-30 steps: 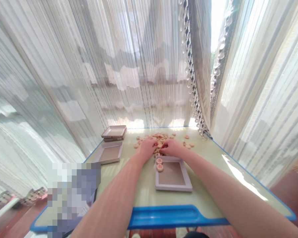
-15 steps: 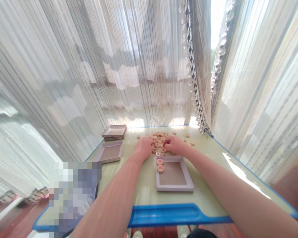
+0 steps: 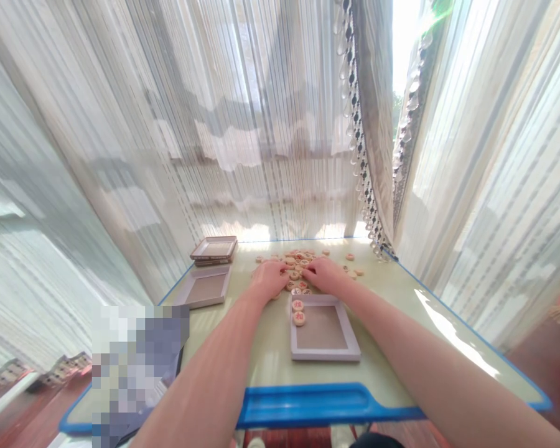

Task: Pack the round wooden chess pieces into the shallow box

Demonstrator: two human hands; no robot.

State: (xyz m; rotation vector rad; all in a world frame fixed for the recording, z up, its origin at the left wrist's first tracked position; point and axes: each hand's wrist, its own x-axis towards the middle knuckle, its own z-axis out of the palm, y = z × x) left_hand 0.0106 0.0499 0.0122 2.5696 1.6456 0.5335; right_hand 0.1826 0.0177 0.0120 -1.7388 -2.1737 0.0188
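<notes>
Measured from the middle of the pale open box (image 3: 324,330) on the worktop (image 3: 268,373), the loose Chinese chess pieces (image 3: 299,255) lie in a heap towards eleven o'clock. The left hand (image 3: 270,278) is between ten and eleven, the right hand (image 3: 324,274) at twelve, both touching or just beside the heap. Each grip is partly curled, fingertips bent inward; whether either has hold of a piece cannot be told. Two red-lettered pieces (image 3: 298,318) sit in the box's eleven-o'clock corner. Another open box (image 3: 205,289) rests past nine o'clock, with stacked boxes (image 3: 214,247) at ten.
</notes>
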